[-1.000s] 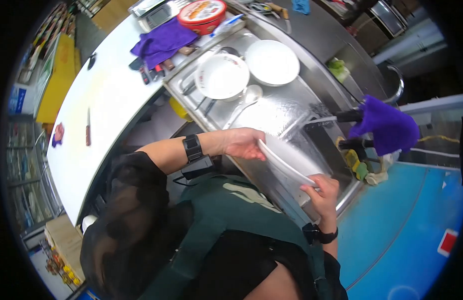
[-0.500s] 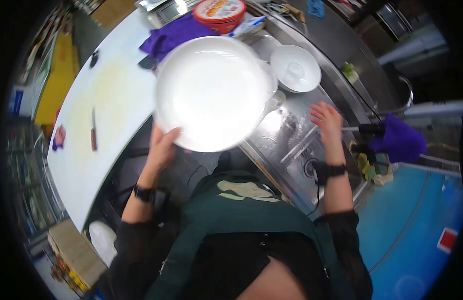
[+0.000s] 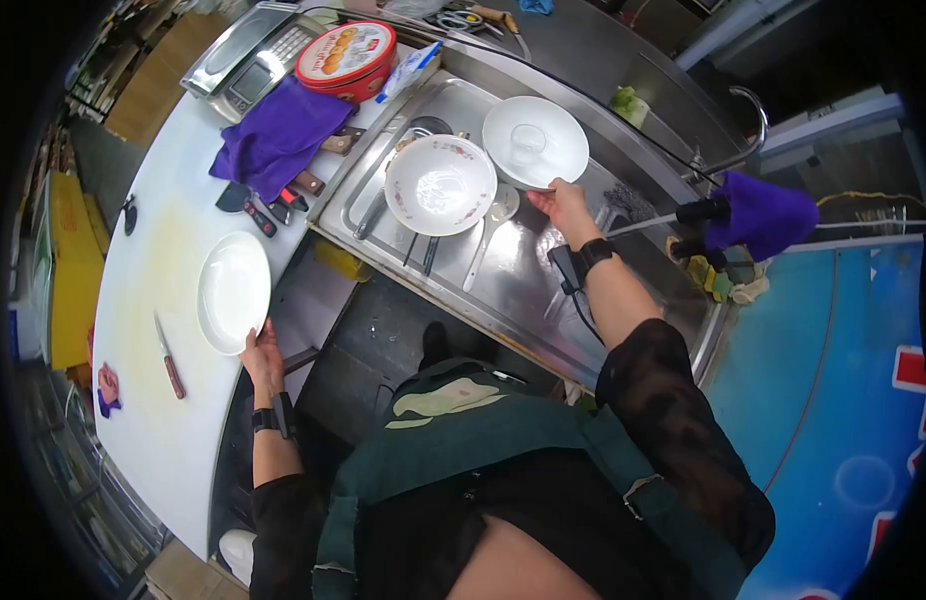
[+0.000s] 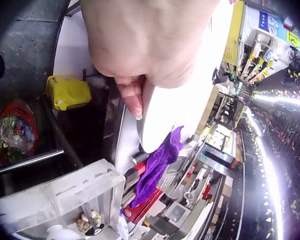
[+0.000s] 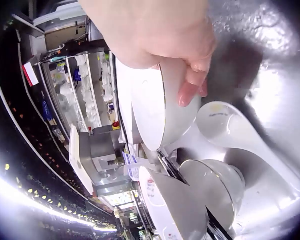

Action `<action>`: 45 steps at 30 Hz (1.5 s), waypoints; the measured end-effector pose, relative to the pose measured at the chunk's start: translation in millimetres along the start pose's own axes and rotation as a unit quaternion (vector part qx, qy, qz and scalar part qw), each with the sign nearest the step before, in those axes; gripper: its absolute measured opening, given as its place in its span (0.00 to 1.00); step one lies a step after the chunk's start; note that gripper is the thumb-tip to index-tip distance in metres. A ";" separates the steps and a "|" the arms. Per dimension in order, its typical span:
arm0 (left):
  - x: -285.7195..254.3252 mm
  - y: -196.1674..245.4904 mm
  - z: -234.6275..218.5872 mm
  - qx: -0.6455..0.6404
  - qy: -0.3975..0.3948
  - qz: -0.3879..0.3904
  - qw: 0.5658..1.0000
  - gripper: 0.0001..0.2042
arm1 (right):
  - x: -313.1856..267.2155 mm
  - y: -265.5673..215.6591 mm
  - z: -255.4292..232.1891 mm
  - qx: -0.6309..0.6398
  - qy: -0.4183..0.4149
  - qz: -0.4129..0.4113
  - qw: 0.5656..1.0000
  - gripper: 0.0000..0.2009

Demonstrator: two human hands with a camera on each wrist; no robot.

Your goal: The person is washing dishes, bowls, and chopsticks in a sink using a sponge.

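Note:
My left hand (image 3: 263, 358) grips the near rim of a round white plate (image 3: 233, 290) at the edge of the white table. In the left wrist view, fingers lie along the underside of that plate (image 4: 152, 117). Over the sink, my right hand (image 3: 565, 210) pinches the near rim of a white bowl (image 3: 555, 128). The right wrist view has this bowl (image 5: 150, 107) tilted on edge, fingertips against its outer side. Close by stand a flower-patterned bowl (image 3: 441, 190) and a large white spoon (image 3: 488, 240). Another bowl (image 5: 210, 187) shows beneath the flowered one.
A red-handled knife (image 3: 169, 360) lies on the white table (image 3: 153, 480). Further back are a purple cloth (image 3: 283, 135), a red round tin (image 3: 348, 60) and a scale (image 3: 248, 65). A second purple cloth (image 3: 768, 215) hangs right of the steel sink (image 3: 573, 350).
The plate has gone from both hands over the sink to the left hand alone, then left over the table. My right hand let go of it and reached the white bowl.

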State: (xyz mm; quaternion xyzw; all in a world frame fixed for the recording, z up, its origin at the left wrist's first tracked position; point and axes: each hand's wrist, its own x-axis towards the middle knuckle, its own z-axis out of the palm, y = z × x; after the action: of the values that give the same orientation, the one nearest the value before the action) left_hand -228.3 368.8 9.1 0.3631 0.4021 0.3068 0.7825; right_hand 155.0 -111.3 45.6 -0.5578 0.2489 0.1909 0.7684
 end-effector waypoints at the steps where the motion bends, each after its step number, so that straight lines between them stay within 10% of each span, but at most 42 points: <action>1: 8.7 -2.7 -8.2 -0.006 0.015 -0.015 1.000 0.19 | -7.2 2.6 -12.3 0.021 -0.004 -0.003 1.000 0.15; 20: 71.6 -6.7 3.3 -0.115 0.037 -0.029 0.992 0.21 | -125.9 5.9 -123.6 0.025 0.014 0.006 1.000 0.17; 22: 75.9 -5.5 -3.2 -0.133 0.105 -0.128 0.977 0.20 | -151.4 -34.8 -111.4 -0.462 0.081 0.060 0.881 0.21; 23: 70.5 -7.5 3.3 -0.133 0.104 -0.127 0.977 0.20 | -151.9 -40.0 -109.5 -0.461 0.081 0.059 0.882 0.21; 25: 40.6 -10.7 26.6 0.094 0.043 -0.100 0.990 0.14 | -152.2 -36.7 -102.7 -0.683 0.120 -0.182 0.697 0.24; 28: -46.0 -14.7 121.8 0.213 -0.126 -0.041 0.968 0.07 | -111.8 -18.6 -84.3 -0.611 0.106 -0.330 0.712 0.27; 30: -93.1 -23.7 179.9 0.272 -0.289 -0.074 0.915 0.04 | -88.0 -12.0 -70.6 -0.632 0.160 -0.461 0.602 0.28; 34: -169.2 -52.3 264.3 0.316 -0.494 -0.141 0.797 0.05 | -46.1 -4.5 -82.9 -0.608 0.097 -0.429 0.661 0.32; 37: -201.6 -77.2 308.7 0.329 -0.539 -0.177 0.755 0.05 | -61.2 -20.9 -96.4 -0.415 0.090 -0.333 0.842 0.35; 40: -222.5 -109.0 347.2 0.316 -0.600 -0.175 0.714 0.08 | -87.5 -38.5 -115.9 -0.301 0.169 -0.291 0.892 0.34; 43: -242.5 -148.3 389.5 0.318 -0.633 -0.146 0.690 0.13 | -102.3 -47.2 -132.4 -0.238 0.138 -0.306 0.911 0.32; 45: -250.0 -185.1 413.3 0.351 -0.657 0.062 0.665 0.21 | -105.6 -53.9 -139.8 -0.173 0.115 -0.293 0.933 0.27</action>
State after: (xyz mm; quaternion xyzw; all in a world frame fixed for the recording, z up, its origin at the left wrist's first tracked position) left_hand 36.6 -58.6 130.5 0.7421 -0.1617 -0.1276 0.6379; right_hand 77.3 -262.5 114.1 -0.7482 0.1243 -0.0680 0.6482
